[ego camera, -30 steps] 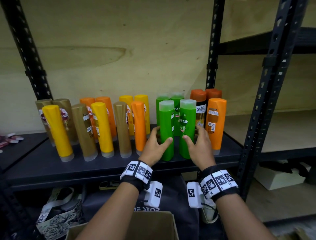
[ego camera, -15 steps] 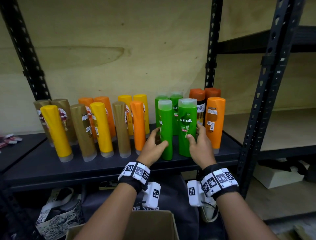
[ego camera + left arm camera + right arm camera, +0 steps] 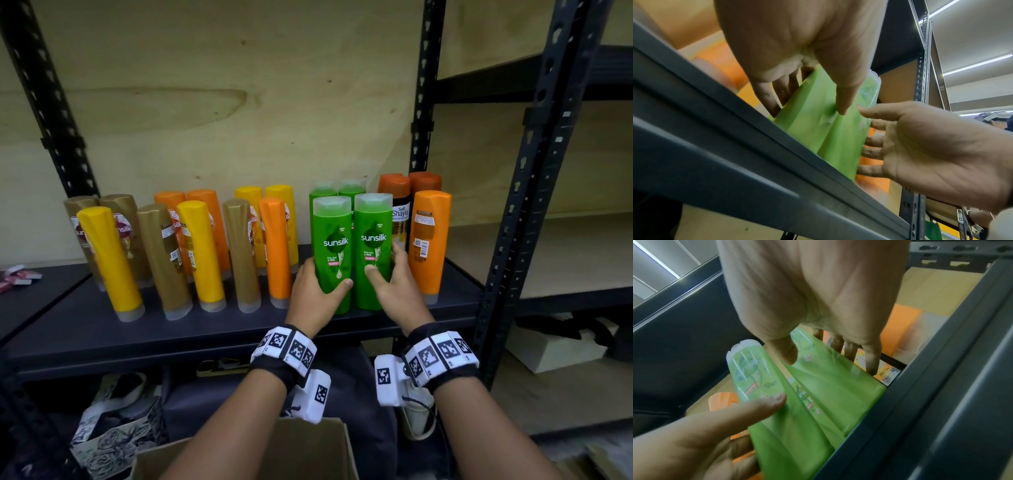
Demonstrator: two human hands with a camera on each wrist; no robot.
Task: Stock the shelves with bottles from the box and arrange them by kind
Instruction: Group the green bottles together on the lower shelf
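Our left hand (image 3: 313, 294) grips the left green bottle (image 3: 334, 246) and our right hand (image 3: 397, 291) the right green bottle (image 3: 372, 240), upright on the shelf (image 3: 171, 329). An orange bottle (image 3: 428, 240) crowds us at 3 o'clock; two green ones stand half-hidden behind.

Front of shelf (image 3: 85, 329): we see a bare strip at lower left of the frame, before the bottle row.
Right end: the orange bottle (image 3: 428, 240) stands just beside the upright post (image 3: 520, 192), leaving a narrow gap.
Behind the front green bottles (image 3: 352, 246): more green bottles block reach.
Upper half: open air above the caps.
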